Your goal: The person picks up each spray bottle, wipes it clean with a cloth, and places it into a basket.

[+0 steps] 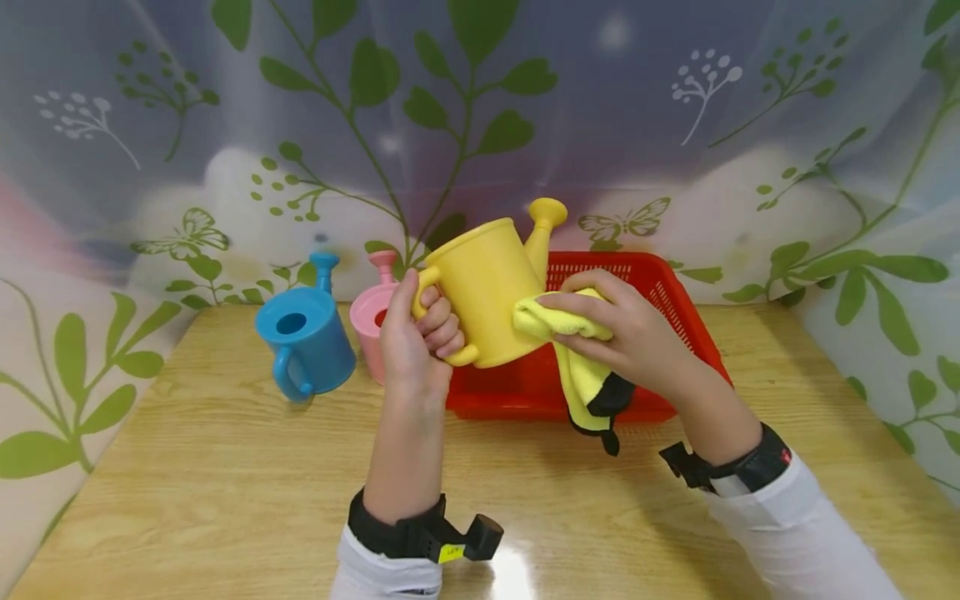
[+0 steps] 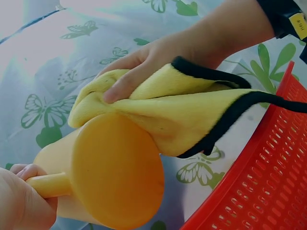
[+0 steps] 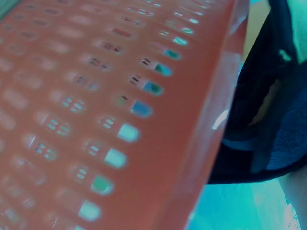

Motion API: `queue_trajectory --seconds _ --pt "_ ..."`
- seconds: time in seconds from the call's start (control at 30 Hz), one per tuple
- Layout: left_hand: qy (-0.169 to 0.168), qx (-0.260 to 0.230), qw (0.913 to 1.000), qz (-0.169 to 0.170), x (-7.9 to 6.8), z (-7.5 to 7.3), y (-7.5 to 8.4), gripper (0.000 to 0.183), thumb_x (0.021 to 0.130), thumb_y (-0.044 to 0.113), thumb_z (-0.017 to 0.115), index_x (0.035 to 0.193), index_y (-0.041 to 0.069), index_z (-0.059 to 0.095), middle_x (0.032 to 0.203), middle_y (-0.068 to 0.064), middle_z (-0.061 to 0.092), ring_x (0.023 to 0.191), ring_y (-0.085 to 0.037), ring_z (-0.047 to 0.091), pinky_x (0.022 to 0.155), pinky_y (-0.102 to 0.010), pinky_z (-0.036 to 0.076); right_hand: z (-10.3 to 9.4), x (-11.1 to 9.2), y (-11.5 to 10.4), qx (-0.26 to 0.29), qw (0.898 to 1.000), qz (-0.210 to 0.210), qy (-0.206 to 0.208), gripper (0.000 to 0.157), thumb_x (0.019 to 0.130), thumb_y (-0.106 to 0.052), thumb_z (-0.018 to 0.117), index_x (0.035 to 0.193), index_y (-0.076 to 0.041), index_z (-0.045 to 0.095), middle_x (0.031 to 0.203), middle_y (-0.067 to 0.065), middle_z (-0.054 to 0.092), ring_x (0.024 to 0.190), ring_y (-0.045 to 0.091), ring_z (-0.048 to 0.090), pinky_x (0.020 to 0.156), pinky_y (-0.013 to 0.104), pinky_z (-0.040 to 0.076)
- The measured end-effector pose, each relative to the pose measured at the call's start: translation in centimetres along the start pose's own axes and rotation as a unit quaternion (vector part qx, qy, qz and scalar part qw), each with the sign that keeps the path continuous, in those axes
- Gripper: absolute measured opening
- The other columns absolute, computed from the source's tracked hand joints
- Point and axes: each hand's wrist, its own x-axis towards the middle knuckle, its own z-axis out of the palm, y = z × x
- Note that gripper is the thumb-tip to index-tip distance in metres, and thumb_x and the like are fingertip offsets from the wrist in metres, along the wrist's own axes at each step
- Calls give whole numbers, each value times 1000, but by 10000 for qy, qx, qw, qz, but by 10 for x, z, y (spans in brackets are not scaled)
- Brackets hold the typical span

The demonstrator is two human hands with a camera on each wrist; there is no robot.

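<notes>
Yellow watering can point(image 1: 487, 300) is held tilted, its handle inside the curled fingers of the left hand point(image 1: 417, 337). The right hand point(image 1: 637, 333) pinches a yellow, black-edged cloth point(image 1: 576, 379) against its wall. Beyond these fingers is the red perforated basket point(image 1: 502, 393), partly covered — left of the left fingers, a pink watering can point(image 1: 366, 317), half hidden, and a blue one point(image 1: 311, 342).

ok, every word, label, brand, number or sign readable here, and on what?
Yellow tag, left wrist strap: perhaps "LEFT", too small to be sure.
Yellow sticker, right wrist strap: too blurred to read.
Red mark, same strap: too small to read.
None seen on yellow can, blue can, pink can, cloth or basket.
</notes>
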Motion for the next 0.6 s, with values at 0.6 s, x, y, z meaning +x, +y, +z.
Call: queue_trajectory --seconds 0.6 --pt "-141 282 9991 -279 -2 3 -2 37 95 35 39 63 17 36 44 10 27 36 -5 20 39 -17 15 -2 39 1 -22 9868 1612 123 39 84 -19 64 122 -20 54 111 10 51 94 20 46 71 36 43"
